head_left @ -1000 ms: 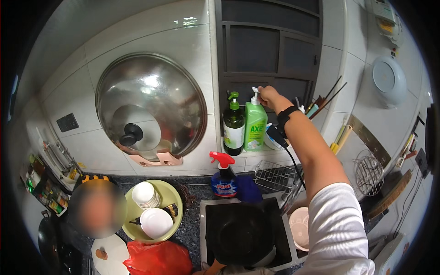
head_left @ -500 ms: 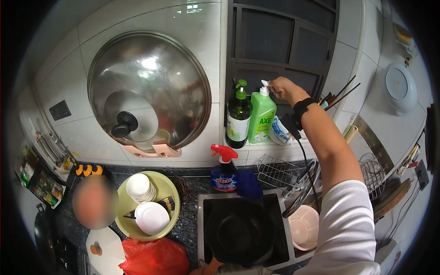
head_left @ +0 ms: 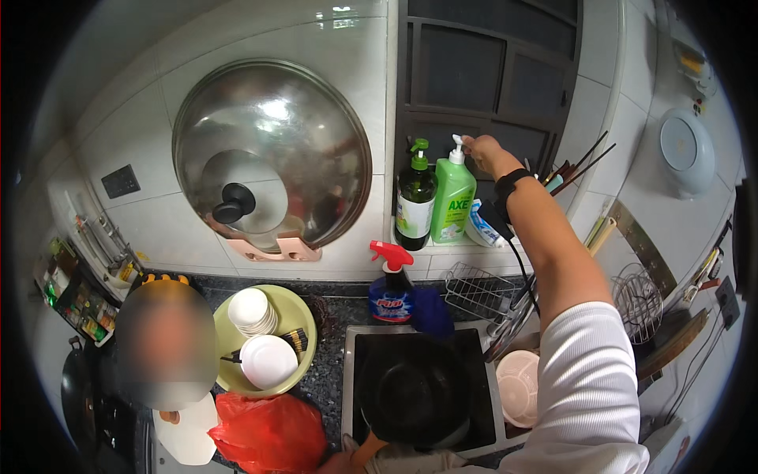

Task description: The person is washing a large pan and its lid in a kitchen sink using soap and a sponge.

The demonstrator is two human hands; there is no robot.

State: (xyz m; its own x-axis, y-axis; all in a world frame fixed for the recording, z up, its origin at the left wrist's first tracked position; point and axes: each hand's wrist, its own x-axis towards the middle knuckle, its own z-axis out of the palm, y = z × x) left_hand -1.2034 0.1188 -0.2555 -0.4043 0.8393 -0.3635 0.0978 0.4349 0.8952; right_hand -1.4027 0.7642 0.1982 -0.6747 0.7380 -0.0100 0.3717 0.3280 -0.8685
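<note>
One right-hand grip (head_left: 485, 153), clenched or not I can't tell, is at the white, beaked plastic pump (head_left: 457, 148), best pressed straight down.

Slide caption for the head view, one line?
Right grip at the white pump of a green bottle, with a dark pan at the sink below.

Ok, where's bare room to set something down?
Narrow strip of dark counter between the green basin and the sink, with the red bag at its near end. Crowded: windowsill, with dark bottle, green bottle and right hand at its pump; sink, mostly taken by the black pan; sink's back edge: spray bottle, cloth, wire rack.
</note>
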